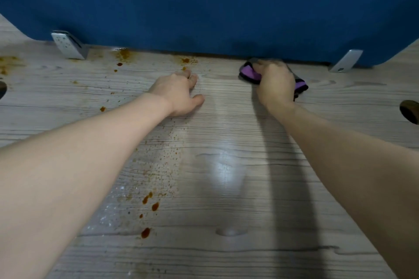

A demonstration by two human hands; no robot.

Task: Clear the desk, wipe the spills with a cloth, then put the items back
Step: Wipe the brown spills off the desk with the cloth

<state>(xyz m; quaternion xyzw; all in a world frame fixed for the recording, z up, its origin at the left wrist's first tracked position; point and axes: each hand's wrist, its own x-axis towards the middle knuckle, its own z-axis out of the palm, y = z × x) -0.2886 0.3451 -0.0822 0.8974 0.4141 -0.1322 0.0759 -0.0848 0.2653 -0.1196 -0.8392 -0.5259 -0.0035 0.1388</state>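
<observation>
My right hand (275, 85) presses a purple cloth with dark edging (249, 73) onto the pale wood-grain desk (226, 165), close to the blue divider at the back right. My left hand (179, 94) rests flat on the desk at the centre, fingers loosely curled, holding nothing. Brown-orange spills mark the desk: drops near the front centre-left (150, 201), fine speckles under my left forearm (163, 161), splashes along the back edge (123, 54) and a smear at the far left (6, 63). The desk to the right of the speckles looks shiny.
A blue fabric divider (204, 7) stands along the back of the desk, held by two metal brackets, one left (68, 44) and one right (345, 61). Dark cable holes sit at the left edge (2, 92) and the right edge (410, 114).
</observation>
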